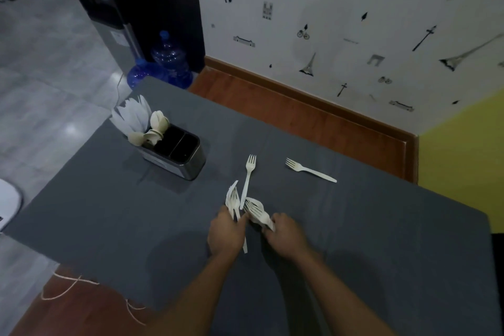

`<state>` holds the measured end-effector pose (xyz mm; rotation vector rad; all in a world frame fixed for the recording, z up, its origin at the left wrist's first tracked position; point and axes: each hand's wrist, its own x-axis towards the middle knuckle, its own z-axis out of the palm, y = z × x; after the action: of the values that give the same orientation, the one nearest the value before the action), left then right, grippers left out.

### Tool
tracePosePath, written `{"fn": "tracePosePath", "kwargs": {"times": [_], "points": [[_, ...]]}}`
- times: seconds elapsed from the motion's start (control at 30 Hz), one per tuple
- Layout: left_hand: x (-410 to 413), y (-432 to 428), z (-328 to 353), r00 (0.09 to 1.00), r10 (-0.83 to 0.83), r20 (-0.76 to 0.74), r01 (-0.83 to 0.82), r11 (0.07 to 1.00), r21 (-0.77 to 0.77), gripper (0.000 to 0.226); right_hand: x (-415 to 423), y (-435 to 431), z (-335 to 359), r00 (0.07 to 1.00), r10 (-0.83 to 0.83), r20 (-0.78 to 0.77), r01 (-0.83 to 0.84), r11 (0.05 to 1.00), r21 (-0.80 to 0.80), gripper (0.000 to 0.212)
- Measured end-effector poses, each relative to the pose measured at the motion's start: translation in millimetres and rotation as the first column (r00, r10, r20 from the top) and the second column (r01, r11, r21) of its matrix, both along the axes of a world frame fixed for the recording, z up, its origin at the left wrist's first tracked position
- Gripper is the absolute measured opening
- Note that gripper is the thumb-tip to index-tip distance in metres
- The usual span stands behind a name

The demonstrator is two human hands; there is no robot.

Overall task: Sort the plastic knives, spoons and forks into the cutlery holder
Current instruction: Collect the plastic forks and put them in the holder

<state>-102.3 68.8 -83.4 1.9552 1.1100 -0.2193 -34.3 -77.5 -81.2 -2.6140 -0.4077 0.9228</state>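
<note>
White plastic forks, held: one bunch [232, 200] in the left hand, tines up and away; a second bunch [257, 212] in the right hand, tines toward the left bunch; the two bunches nearly touch.
Left hand [225, 232]: fingers closed around its fork handles, one handle end poking out below the palm.
Right hand [286, 234]: fingers pinched shut on the handles of its bunch.
Loose fork, near [248, 180]: flat on the cloth just beyond the hands, tines pointing away.
Loose fork, far [309, 170]: flat on the cloth to the right, well apart from the hands, tines pointing left.
Cutlery holder [177, 162]: metal, upright, left of the forks; two nearer compartments look dark.
Knives [133, 117]: standing in the farthest compartment, blades up.
Spoons [152, 131]: standing in the compartment beside the knives, bowls up.
Tablecloth [136, 226]: grey, covers the table.
Surroundings: blue water bottles [166, 63] on the floor beyond the table; patterned wall [354, 8] behind.
</note>
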Motion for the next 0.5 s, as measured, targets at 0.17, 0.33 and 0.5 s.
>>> {"fn": "tracePosePath", "kwargs": {"times": [0.17,0.33,0.5], "points": [[-1,10,-2,0.999,-0.027,-0.030,0.028,1.000,0.012,0.028,-9,-5,3,0.998,-0.057,0.001,0.057,0.996,0.070,0.023],[-8,24,2,1.000,0.008,-0.025,-0.007,0.999,0.052,0.028,-8,-21,3,0.960,-0.265,-0.095,0.281,0.917,0.283,0.020],[14,33,2,0.997,-0.037,0.062,0.029,0.992,0.126,0.021,33,-42,-8,0.931,-0.358,-0.076,0.361,0.865,0.349,0.022]]}}
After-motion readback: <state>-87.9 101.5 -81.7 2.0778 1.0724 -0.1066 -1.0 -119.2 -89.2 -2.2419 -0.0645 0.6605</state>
